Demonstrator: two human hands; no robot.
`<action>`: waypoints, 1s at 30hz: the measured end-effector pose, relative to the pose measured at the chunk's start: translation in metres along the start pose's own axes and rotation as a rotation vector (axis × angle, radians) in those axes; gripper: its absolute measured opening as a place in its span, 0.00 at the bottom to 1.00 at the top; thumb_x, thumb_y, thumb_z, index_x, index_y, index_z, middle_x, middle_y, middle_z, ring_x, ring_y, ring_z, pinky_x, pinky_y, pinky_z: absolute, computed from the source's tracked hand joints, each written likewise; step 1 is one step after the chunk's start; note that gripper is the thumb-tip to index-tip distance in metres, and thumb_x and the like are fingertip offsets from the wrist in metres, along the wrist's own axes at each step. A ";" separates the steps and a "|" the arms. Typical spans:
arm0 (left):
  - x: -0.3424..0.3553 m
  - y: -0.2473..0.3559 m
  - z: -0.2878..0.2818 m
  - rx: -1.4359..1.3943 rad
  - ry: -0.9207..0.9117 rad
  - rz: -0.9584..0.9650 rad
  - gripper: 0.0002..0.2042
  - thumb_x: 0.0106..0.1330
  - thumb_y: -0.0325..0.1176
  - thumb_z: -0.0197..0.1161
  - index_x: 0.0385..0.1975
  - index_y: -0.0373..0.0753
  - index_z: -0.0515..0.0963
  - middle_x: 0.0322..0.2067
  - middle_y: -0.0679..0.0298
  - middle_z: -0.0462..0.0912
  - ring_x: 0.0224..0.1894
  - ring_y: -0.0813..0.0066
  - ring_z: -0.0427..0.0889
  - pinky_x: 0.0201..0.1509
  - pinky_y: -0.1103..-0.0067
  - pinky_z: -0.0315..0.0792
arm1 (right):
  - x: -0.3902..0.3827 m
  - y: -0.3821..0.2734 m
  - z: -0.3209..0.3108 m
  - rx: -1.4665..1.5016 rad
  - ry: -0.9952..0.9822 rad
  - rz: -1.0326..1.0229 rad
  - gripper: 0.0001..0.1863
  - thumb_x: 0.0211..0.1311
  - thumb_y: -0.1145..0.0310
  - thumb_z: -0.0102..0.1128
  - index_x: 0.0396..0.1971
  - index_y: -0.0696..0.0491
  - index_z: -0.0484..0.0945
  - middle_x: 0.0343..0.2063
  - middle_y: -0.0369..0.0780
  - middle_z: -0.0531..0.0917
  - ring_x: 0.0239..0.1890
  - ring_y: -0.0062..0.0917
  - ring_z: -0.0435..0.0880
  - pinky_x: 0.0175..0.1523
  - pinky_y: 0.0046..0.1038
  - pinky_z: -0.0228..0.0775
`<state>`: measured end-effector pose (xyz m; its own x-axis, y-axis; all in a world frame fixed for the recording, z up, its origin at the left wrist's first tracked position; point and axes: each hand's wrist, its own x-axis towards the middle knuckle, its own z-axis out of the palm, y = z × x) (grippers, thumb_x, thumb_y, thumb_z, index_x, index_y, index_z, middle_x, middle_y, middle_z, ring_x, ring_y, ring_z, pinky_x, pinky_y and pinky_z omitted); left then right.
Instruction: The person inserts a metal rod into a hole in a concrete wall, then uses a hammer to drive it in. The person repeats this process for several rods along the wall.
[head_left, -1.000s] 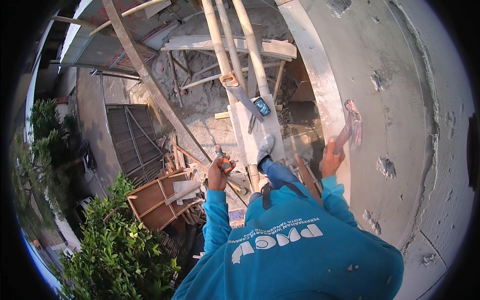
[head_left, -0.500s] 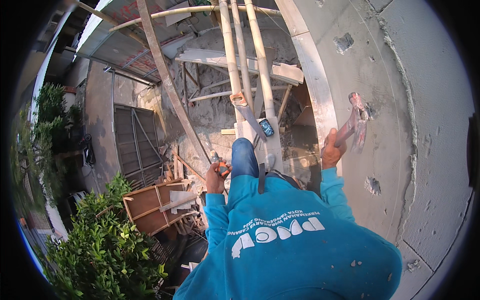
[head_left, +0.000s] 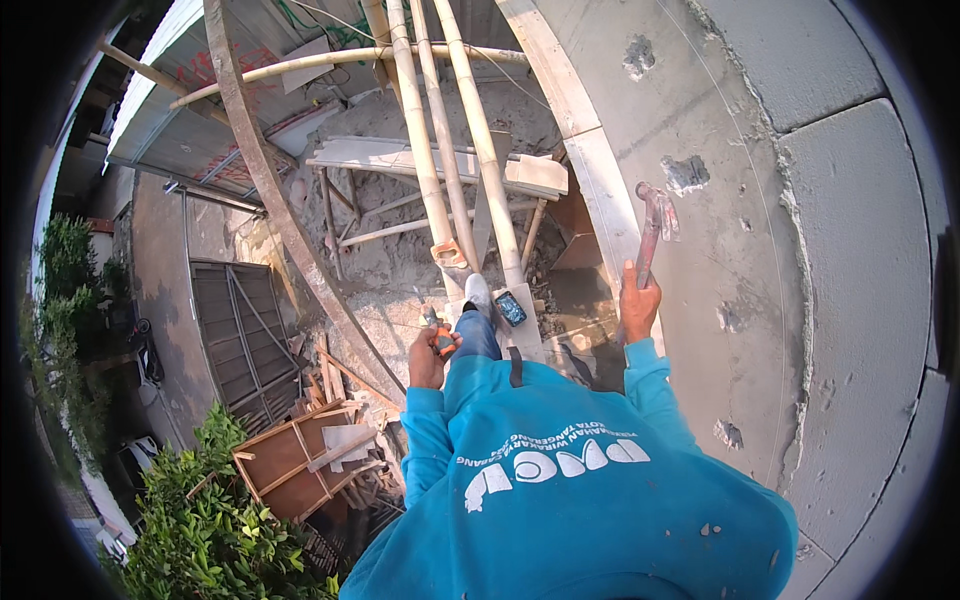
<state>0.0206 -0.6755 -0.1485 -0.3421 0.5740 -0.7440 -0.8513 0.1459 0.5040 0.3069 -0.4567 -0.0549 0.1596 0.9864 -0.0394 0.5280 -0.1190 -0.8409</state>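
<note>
Hammer (head_left: 649,245): gripping in right hand (head_left: 640,303), orange-handled tool (head_left: 441,338) in left hand (head_left: 427,363). Stepping farther along plank (head_left: 528,345), bringing hammer nearer far-right pit (head_left: 685,175).

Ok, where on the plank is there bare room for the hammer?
A patch of plank between the phone-like object and teal sweatshirt, right of the trousered leg; looks tight for the hammer. Crowded farther up: saw, shoe and bamboo poles bunch together.

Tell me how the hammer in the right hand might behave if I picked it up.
The hammer would probably feel top-heavy, since its bulky head sits at one end of a slim handle. It is likely stiff, showing no bend beyond the right hand.
</note>
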 end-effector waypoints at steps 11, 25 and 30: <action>0.026 0.103 0.020 0.095 0.094 -0.030 0.13 0.69 0.32 0.47 0.46 0.29 0.69 0.39 0.53 0.78 0.35 0.61 0.83 0.44 0.67 0.82 | 0.098 -0.053 0.046 -0.147 0.423 -0.050 0.27 0.67 0.50 0.55 0.36 0.67 0.78 0.29 0.55 0.82 0.33 0.47 0.80 0.42 0.42 0.69; 0.082 0.190 0.071 0.151 -0.019 0.061 0.13 0.71 0.32 0.47 0.48 0.30 0.68 0.41 0.54 0.77 0.39 0.62 0.81 0.49 0.66 0.79 | 0.109 -0.088 0.122 0.674 0.459 0.441 0.27 0.65 0.48 0.59 0.24 0.61 0.71 0.18 0.39 0.73 0.17 0.25 0.71 0.23 0.30 0.65; 0.157 0.229 0.122 0.214 -0.161 0.083 0.12 0.72 0.32 0.47 0.47 0.30 0.69 0.41 0.55 0.77 0.40 0.62 0.80 0.51 0.64 0.78 | 0.141 -0.121 0.173 0.968 0.499 0.323 0.24 0.69 0.52 0.56 0.21 0.53 0.62 0.15 0.33 0.63 0.15 0.20 0.63 0.23 0.27 0.62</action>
<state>-0.1796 -0.4539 -0.0965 -0.3249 0.7093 -0.6256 -0.7140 0.2498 0.6541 0.1209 -0.2841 -0.0522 0.6004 0.7442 -0.2927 -0.4298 -0.0083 -0.9029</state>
